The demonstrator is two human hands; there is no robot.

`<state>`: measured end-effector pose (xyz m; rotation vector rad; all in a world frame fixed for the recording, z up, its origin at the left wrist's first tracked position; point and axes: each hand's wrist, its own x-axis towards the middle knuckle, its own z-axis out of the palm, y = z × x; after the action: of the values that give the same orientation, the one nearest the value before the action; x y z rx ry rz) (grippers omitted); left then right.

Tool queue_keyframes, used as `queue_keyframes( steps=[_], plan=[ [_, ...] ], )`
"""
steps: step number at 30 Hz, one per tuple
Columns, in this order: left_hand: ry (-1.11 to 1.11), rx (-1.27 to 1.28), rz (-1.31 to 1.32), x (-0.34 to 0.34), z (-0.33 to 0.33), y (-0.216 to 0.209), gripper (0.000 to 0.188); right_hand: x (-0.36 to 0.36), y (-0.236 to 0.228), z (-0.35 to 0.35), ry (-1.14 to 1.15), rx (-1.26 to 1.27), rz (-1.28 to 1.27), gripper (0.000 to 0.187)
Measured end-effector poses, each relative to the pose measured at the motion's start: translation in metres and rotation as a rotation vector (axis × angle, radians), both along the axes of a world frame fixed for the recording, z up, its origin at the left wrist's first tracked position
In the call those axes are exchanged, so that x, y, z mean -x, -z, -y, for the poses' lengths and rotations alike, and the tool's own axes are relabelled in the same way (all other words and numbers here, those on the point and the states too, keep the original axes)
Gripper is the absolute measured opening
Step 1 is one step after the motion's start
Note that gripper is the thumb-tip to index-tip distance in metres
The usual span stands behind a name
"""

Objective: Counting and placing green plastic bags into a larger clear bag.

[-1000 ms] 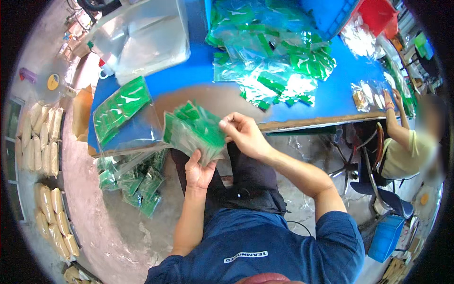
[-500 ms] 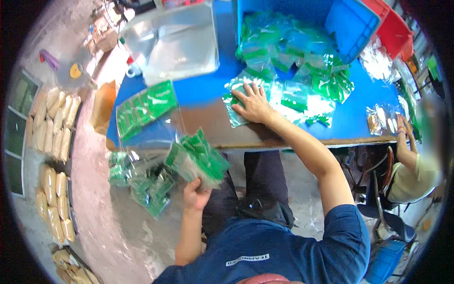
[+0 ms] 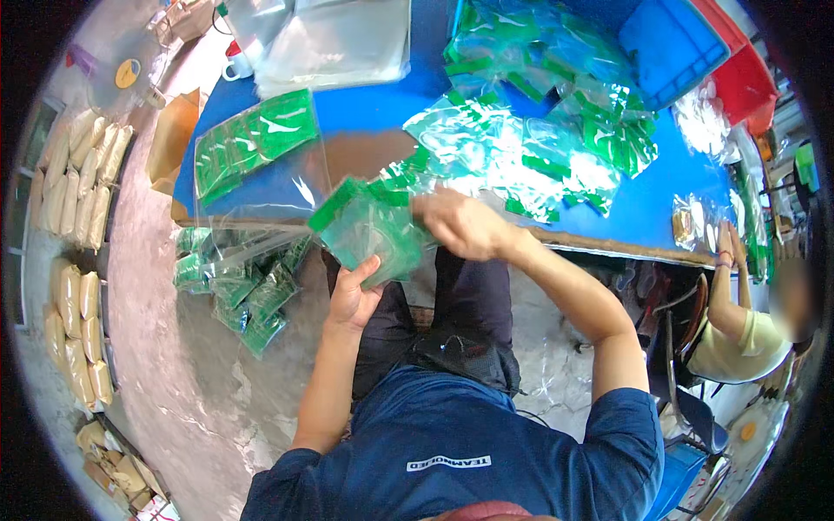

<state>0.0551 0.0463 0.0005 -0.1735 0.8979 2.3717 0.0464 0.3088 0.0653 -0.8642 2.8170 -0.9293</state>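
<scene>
My left hand (image 3: 354, 295) is closed on the lower edge of a bunch of clear plastic packets with green bands (image 3: 369, 230), thumb on top. They hang in front of the table's near edge, above my lap. Touching or just beside their right side is my right hand (image 3: 465, 224), its fingers smeared by motion, so I cannot tell whether it grips one. Beyond it, loose clear packets with green bands (image 3: 530, 161) lie spread over the blue table (image 3: 365, 108). A large clear bag with rows of green packets (image 3: 256, 143) lies to the left, its open end hanging over the edge.
More green packets (image 3: 252, 295) lie low at the left below the table edge. Clear plastic sheets or bags (image 3: 343, 43) lie at the back left, beside a white cup (image 3: 236, 65). A blue bin (image 3: 673, 48) stands back right. Another person (image 3: 738, 326) works at the right end.
My right hand has lifted off the packets on the table and come to the bunch in my left hand. The left hand has moved slightly up. The whole view has shifted a little.
</scene>
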Motion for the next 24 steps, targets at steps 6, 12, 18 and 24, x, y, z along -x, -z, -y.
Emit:
queue_keyframes(
  steps=[6, 12, 18, 24],
  plan=[
    [-0.089, -0.136, 0.030, -0.010, 0.022, 0.011, 0.053, 0.050, 0.028, -0.020, 0.442, -0.400, -0.387, 0.057],
    [-0.073, -0.081, 0.009, -0.001, 0.013, 0.007, 0.056, -0.002, 0.008, -0.003, -0.082, 0.089, -0.010, 0.039],
    [-0.054, -0.202, 0.126, -0.017, 0.023, 0.027, 0.058, -0.009, 0.001, -0.038, 0.480, -0.365, -0.190, 0.078],
    [0.063, -0.376, 0.215, -0.029, 0.002, 0.041, 0.061, -0.035, 0.008, -0.004, 0.490, -0.327, -0.359, 0.088]
  ],
)
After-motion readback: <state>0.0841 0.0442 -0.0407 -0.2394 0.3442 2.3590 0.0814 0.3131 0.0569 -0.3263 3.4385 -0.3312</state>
